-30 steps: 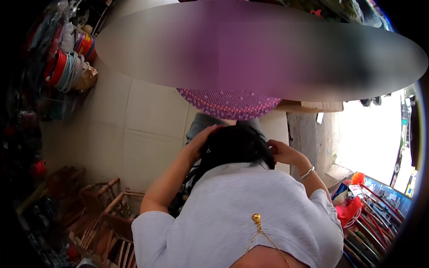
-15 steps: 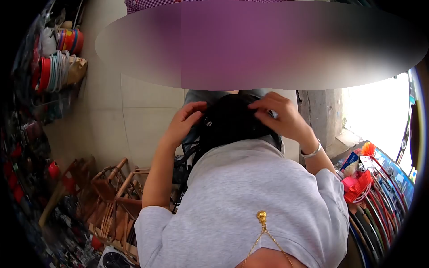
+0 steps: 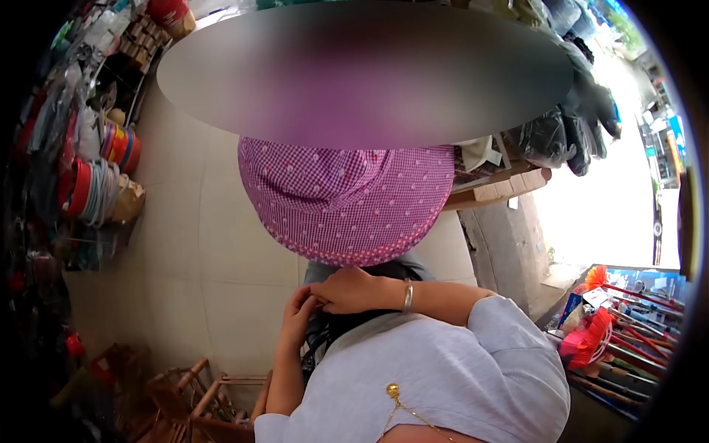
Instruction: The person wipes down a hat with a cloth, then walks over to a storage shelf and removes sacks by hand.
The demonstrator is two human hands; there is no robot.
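A black bag [image 3: 362, 321] rests at my waist, mostly covered by my right forearm and hand. Over its left end my two hands meet. My right hand [image 3: 353, 291], a silvery bracelet at its wrist, reaches across with its back up and its fingers bent. Against its fingertips my left hand [image 3: 299, 311] is closed, fingers drawn together. What lies between the fingers is hidden. Just beyond the hands is the wide brim of a purple checked sun hat [image 3: 354, 214], its upper part hidden by a blur.
Wooden chair-like frames [image 3: 214, 399] stand at lower left. Red tubs and coiled hoses [image 3: 100, 193] line the left side. On the right lie many long-handled goods [image 3: 635, 332] and a red fan-shaped item [image 3: 589, 341]. Black plastic bags [image 3: 565, 136] hang by the bright doorway.
My hands were apart, one on each side of the black bag; now my right hand has crossed left to meet my left. The view has shifted, and the purple hat shows far more.
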